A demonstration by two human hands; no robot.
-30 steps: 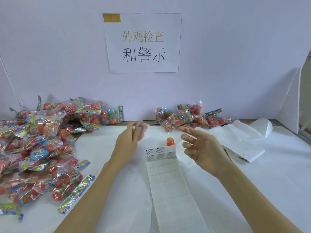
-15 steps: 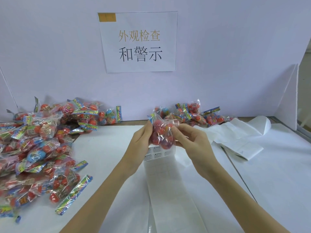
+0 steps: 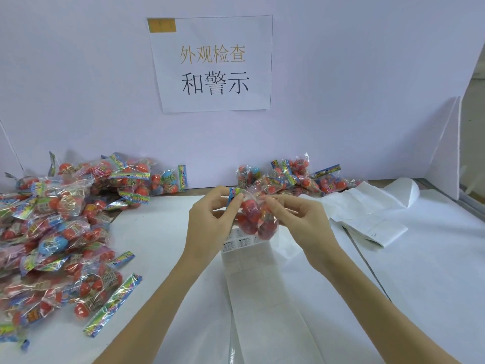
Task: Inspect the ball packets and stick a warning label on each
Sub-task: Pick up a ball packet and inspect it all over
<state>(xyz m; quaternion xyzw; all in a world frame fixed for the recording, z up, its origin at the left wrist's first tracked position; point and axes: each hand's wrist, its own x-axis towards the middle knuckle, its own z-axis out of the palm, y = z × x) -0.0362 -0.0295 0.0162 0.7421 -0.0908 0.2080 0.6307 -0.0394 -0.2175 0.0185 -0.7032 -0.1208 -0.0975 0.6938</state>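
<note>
Both hands have lifted slightly, left hand [image 3: 210, 222] pinching the header and right hand [image 3: 296, 222] pinching the film of one ball packet [image 3: 256, 219] held above the label sheet [image 3: 244, 241]; looks light, crinkly, slippery, so grip the stiff header.

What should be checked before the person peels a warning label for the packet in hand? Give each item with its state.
1. Packet held by both hands: ok, left hand and right hand pinch its top.
2. Printed labels left on label sheet: ok, a row shows under the packet.
3. A hand free to peel: not ok, both grip the packet.
4. Packet undamaged: cannot tell.
5. Packet already labelled: cannot tell.
</note>
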